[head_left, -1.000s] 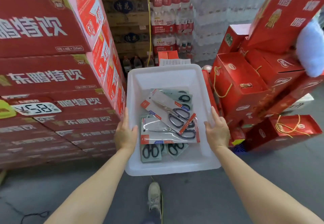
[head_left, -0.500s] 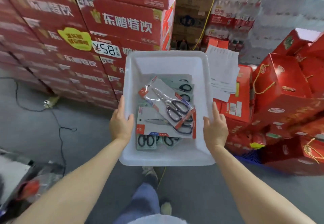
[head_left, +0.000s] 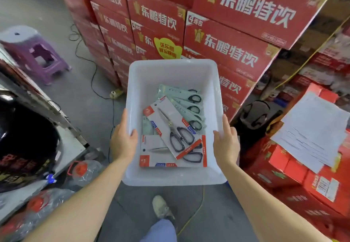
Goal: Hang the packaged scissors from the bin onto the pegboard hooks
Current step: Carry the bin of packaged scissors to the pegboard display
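A white plastic bin (head_left: 173, 71) is carried in front of me above the floor. My left hand (head_left: 123, 139) grips its left rim and my right hand (head_left: 226, 143) grips its right rim. Inside lie several packaged scissors (head_left: 173, 126): white-and-red cards with black-handled scissors on top, pale green cards (head_left: 181, 97) beneath and behind them. No pegboard or hooks appear in view.
Stacked red drink cartons (head_left: 227, 39) rise straight ahead. Red gift boxes topped with white papers (head_left: 312, 128) stand at the right. A purple stool (head_left: 37, 56), black cables (head_left: 91, 65), a dark machine (head_left: 24, 143) and water jugs (head_left: 83, 171) occupy the left. My shoe (head_left: 162, 206) is below.
The view has swung left while I walk with the bin: the carton stack shifted to the right, and the purple stool and dark machine came into view. Both hands keep holding the bin.
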Demonstrator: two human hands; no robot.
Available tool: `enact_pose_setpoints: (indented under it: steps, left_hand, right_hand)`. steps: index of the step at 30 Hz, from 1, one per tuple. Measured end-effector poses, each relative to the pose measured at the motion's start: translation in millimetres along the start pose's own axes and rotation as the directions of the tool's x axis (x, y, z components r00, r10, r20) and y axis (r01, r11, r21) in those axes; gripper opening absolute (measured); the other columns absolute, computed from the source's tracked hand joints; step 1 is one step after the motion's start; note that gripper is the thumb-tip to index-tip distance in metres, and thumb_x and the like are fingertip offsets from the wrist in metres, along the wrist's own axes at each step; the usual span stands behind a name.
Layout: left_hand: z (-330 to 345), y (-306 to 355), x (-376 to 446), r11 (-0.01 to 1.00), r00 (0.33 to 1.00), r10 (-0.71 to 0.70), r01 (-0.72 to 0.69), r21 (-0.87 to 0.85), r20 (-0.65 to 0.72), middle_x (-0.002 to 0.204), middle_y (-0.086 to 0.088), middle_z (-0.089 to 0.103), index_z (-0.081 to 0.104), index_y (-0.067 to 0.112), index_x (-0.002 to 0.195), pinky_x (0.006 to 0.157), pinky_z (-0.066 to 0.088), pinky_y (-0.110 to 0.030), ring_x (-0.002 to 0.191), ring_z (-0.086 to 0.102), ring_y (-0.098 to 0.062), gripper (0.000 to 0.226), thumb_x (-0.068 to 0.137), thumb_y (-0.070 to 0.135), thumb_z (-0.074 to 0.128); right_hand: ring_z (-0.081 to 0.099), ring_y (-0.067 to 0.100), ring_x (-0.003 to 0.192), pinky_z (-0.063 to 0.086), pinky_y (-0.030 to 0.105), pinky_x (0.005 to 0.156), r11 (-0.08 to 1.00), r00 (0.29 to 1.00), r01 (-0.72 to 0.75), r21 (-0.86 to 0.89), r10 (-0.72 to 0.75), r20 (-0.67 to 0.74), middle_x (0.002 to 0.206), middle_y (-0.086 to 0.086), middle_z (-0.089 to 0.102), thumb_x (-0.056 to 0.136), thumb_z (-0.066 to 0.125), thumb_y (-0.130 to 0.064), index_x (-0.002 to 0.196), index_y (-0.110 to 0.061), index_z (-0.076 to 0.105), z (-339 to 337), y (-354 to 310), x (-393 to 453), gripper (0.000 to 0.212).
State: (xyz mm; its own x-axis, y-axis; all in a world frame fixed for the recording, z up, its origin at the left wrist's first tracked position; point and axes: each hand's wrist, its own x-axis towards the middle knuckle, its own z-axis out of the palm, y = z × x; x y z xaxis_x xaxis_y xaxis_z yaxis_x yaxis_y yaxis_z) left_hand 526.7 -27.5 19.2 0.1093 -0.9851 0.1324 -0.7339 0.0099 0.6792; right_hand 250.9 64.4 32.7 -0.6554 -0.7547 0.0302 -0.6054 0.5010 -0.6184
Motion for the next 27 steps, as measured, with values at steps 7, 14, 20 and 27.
enact_pose_setpoints:
  steps: [7,14,20,27]
  left_hand:
    - [-27.6,-45.6,60.7,0.984,0.985,-0.165,0.168,0.053,-0.046,0.139,-0.005,0.055,0.022,0.038,0.153,0.094,0.047,-0.042,0.123,0.055,-0.031,0.073,0.094,0.013,0.056]
    - [-55.8,-73.8,119.1,0.951,0.951,-0.288,0.298,0.084,-0.113,0.126,-0.010,0.059,0.020,0.043,0.149,0.084,0.050,-0.044,0.109,0.059,-0.035,0.073,0.092,0.012,0.054]
    - [-70.7,-88.1,173.0,0.931,0.918,-0.354,0.365,0.030,-0.180,0.113,-0.011,0.063,0.022,0.046,0.147,0.080,0.053,-0.047,0.099,0.061,-0.035,0.077,0.085,0.011,0.052]
    - [-72.9,-100.7,258.5,0.883,0.855,-0.442,0.468,0.038,-0.270,0.098,-0.008,0.063,0.026,0.049,0.145,0.075,0.053,-0.040,0.089,0.061,-0.031,0.073,0.085,0.016,0.053]
  right_hand:
    - [0.050,0.021,0.073,0.046,0.034,0.065,0.993,0.980,0.117,0.026,-0.120,0.161,0.101,0.003,0.049,0.097,0.051,-0.022,0.150,-0.039,0.022,65.3,-76.8,49.7,0.062]
    - [0.054,0.029,0.092,0.052,0.042,0.084,0.976,0.941,0.201,0.084,-0.216,0.259,0.130,0.009,0.050,0.098,0.050,-0.020,0.149,-0.034,0.028,110.3,-156.0,91.0,0.058]
    - [0.052,0.039,0.118,0.045,0.044,0.093,0.957,0.895,0.290,0.030,-0.282,0.346,0.145,0.012,0.041,0.099,0.046,-0.023,0.151,-0.034,0.025,151.1,-221.3,137.5,0.057]
    - [0.050,0.036,0.121,0.044,0.044,0.094,0.886,0.826,0.457,0.081,-0.456,0.331,0.137,0.015,0.050,0.096,0.053,-0.020,0.150,-0.023,0.031,213.7,-293.7,209.2,0.059]
